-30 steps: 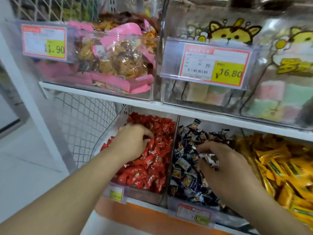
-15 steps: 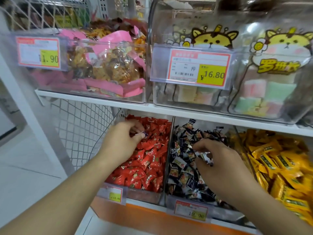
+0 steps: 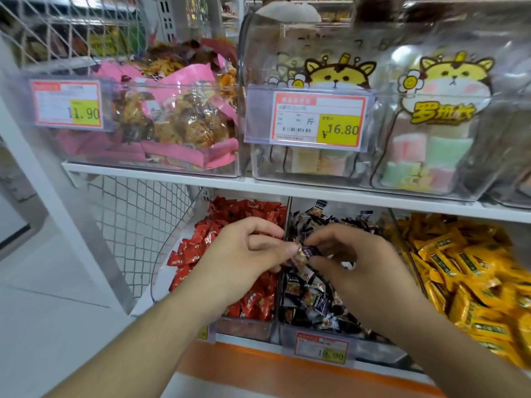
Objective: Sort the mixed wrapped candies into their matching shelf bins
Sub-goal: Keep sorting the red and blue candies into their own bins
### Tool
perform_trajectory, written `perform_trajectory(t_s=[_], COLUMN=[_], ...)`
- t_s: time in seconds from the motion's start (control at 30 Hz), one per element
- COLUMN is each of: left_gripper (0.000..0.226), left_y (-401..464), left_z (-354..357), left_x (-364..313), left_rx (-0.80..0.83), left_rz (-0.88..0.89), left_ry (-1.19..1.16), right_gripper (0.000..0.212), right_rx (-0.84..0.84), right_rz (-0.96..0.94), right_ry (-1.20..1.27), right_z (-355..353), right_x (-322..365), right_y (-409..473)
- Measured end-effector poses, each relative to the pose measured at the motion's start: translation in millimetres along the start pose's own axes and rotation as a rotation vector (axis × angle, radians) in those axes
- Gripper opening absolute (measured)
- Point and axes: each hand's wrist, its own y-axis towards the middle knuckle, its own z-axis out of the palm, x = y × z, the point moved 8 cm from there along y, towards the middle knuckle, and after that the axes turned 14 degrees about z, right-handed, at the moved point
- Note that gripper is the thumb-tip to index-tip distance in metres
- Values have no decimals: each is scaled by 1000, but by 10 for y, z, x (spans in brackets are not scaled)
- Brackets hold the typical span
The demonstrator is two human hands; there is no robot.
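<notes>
Currently a dark candy (image 3: 305, 252) is being pinched between the left hand (image 3: 247, 254) and the right hand (image 3: 356, 262), fingertips of both curled onto its wrapper. It is being held just above the divider between the red bin (image 3: 244, 330) and the dark bin (image 3: 373, 347), over the dark bin's left edge. Red candies (image 3: 244, 214) are being partly covered by the left hand; dark candies (image 3: 310, 300) are lying under the right. Yellow candies (image 3: 471, 271) are being kept in the next bin to the right. All three bins are being carried on the lower shelf (image 3: 258, 369), edged in orange. A white upper shelf (image 3: 161, 179) is bearing clear bins: pink packs (image 3: 184, 124) at left, pastel sweets (image 3: 425, 156) at right, with price tags reading 11.90 (image 3: 67, 106) and 16.80 (image 3: 319, 122). Wire mesh (image 3: 135, 225) is closing the shelf's left side; pale floor (image 3: 43, 297) is showing beyond.
</notes>
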Motion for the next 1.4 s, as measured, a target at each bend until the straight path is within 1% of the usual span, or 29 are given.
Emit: perform_trajectory(t_s=[0.03,0.07,0.13,0.17,0.23,0.3,0.33,0.37,0.47,0.57,0.73,0.8,0.9,1.0,1.07,1.13,1.2,1.27,1.33,1.4], left_gripper=[28,24,21,25,46,62,64,64,55,46,29,27,25,22,26,36,46,50,46,44], left_y=[21,44,90,97,72,59,69,102,240,323,448,506,642,828,924,945,866,731,576,402], left_z=[-39,-112,-301,-337,-270,-169,-134,-131,-148,-160,-286,-381,-489,-555,-564,-543,-516,-523,-548,-568], left_x=[-1,-7,-16,1,155,392,464,504,449,486,494,448,408,313,315,387,429,410,345,307], left_rx=[-10,-28,-60,-22,185,368,404,397,305,273,137,52,-26,-113,-86,12,83,83,59,59], left_rz=[25,64,173,217,203,150,142,148,228,264,298,305,274,311,273,203,204,260,314,302], left_ry=[18,96,410,580,824,940,972,988,1008,1025,919,872,798,767,836,887,895,940,946,902], right_gripper=[22,22,26,33,43,45,44,44,42,39,34,33,33,33,32,32,30,29,29,30], right_rx=[-33,-58,-76,-71,-44,-10,5,21,37,36,15,17,17,16,15,16,24,31,35,38], right_rz=[23,50,97,114,127,118,109,102,90,87,74,78,73,67,67,72,78,81,83,82], right_ry=[-15,-44,-171,-244,-326,-329,-330,-333,-335,-351,-361,-357,-351,-357,-363,-372,-373,-374,-371,-361], right_z=[-60,-111,-163,-169,-149,-106,-76,-44,6,25,10,15,36,54,55,52,52,55,61,64], right_x=[-59,-117,-220,-260,-278,-264,-255,-249,-249,-279,-301,-311,-305,-311,-314,-312,-315,-321,-310,-291], right_y=[13,30,64,78,92,95,95,95,96,110,130,141,150,155,157,161,166,174,174,162])
